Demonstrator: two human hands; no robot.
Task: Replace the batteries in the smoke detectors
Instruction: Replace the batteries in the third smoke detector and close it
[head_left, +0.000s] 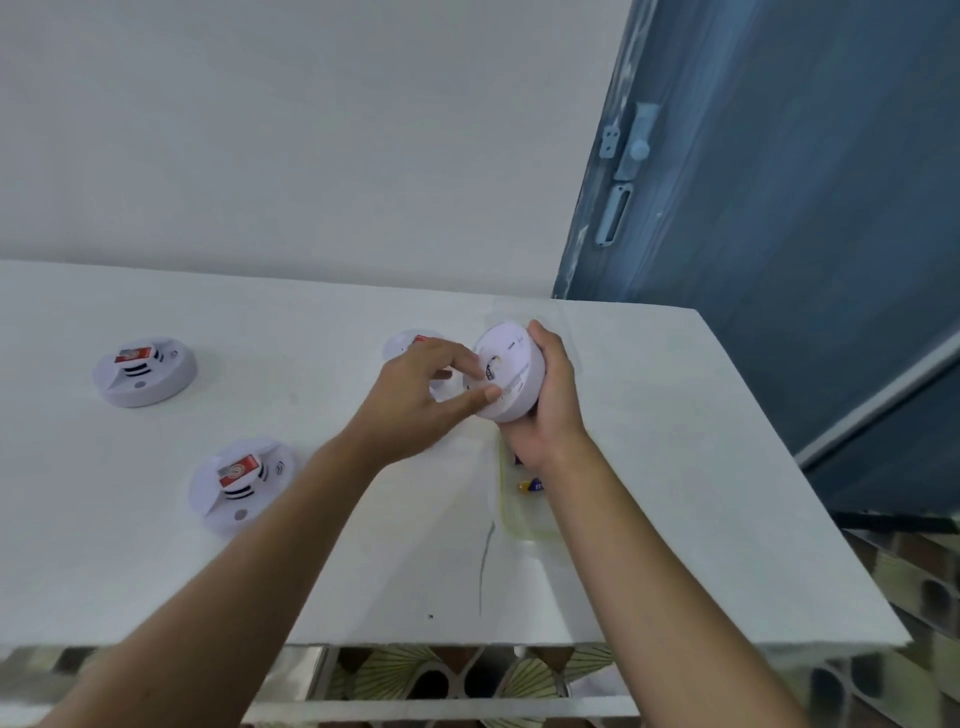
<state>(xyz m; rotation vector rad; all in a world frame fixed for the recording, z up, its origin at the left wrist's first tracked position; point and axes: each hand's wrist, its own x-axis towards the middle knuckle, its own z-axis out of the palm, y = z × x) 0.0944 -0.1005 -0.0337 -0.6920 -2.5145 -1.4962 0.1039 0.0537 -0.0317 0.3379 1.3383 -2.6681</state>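
Table (363, 571): a white top; its near edge runs across the bottom of the view.
Near detector (241, 486): it lies on the table at the left, back side up, with a red battery (238, 470) in its bay.
Clear tray (522, 519): it stands on the table under the right forearm; a small battery (530, 486) lies in it, and the rest is hidden.
Right hand (550, 410): it grips the raised detector from the right, with the fingers curled over its far rim.
Left hand (415, 400): the thumb and fingers pinch the near left side of the same detector, so both hands meet on it.
Raised detector (511, 371): white and round, held above the table, tilted, its face toward the left.
Middle detector (410, 343): on the table just behind the left hand, mostly covered by it.
Far detector (145, 371): on the table at the far left, well apart, with a red battery in it.
Wall (311, 130): plain and pale.
Door (805, 208): blue, at the right, with a pale latch (631, 150).
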